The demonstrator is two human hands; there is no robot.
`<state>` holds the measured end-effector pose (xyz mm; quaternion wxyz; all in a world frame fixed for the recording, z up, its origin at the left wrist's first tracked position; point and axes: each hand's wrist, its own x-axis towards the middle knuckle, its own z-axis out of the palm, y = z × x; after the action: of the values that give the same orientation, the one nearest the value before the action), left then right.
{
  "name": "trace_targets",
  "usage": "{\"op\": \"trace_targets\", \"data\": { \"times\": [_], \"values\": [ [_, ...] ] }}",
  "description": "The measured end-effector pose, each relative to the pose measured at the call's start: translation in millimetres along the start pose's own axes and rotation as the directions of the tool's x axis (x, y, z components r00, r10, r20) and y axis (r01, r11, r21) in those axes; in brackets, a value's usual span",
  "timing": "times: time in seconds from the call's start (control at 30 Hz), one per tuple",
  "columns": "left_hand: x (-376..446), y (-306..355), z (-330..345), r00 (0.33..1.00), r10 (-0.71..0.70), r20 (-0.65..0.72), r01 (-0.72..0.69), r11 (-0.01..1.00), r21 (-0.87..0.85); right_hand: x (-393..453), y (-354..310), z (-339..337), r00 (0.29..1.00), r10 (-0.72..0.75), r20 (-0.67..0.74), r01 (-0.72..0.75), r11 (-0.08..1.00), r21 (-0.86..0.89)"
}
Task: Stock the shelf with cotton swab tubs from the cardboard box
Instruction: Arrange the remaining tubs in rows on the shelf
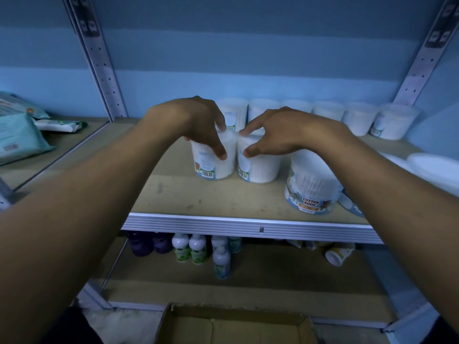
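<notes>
our left hand (198,125) grasps the top of one cotton swab tub (214,158) at centre frame, our right hand (278,134) grasps its neighbour (258,165), both standing on the shelf (223,197). the tubs touch; we judge a clumsy let-go could tip one against the other. they are white, ribbed, with barcoded labels. the cardboard box (236,324) sits at bottom centre.

Ten tubs (313,187), seven bottles (198,248), one box (236,326).
</notes>
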<state>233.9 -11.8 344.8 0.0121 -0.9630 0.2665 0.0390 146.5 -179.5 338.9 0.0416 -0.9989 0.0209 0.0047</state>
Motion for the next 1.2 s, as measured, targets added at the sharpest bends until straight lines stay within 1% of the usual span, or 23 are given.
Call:
{"op": "trace_targets", "data": {
  "times": [0.23,0.37,0.73,0.83,0.97,1.07,1.2],
  "values": [
    [-35,-2,3,0.997,0.049,-0.066,-0.05,0.999,-0.005,-29,-10,2,0.998,-0.058,-0.009,0.059,0.997,0.042],
    [-50,-4,5,0.998,0.04,-0.058,-0.042,0.998,-0.039,-47,-13,2,0.996,-0.084,-0.013,0.085,0.993,0.088],
    [-66,-2,8,0.996,0.024,-0.085,-0.027,0.999,-0.034,-56,-13,-2,0.994,-0.112,0.012,0.11,0.989,0.094],
    [-65,0,8,0.997,0.018,-0.08,-0.021,0.999,-0.035,-55,-13,-1,0.993,-0.119,0.014,0.117,0.988,0.099],
    [-65,1,5,0.999,0.004,-0.04,-0.006,0.999,-0.04,-54,-12,-2,0.992,-0.125,0.019,0.123,0.988,0.097],
    [-65,2,2,1.0,-0.009,-0.022,0.008,0.998,-0.063,-54,-11,-5,0.989,-0.142,0.028,0.138,0.982,0.131],
    [-66,0,1,1.0,-0.004,-0.029,0.002,0.997,-0.077,-53,-11,-9,0.988,-0.142,-0.058,0.148,0.981,0.123]
  ]
}}
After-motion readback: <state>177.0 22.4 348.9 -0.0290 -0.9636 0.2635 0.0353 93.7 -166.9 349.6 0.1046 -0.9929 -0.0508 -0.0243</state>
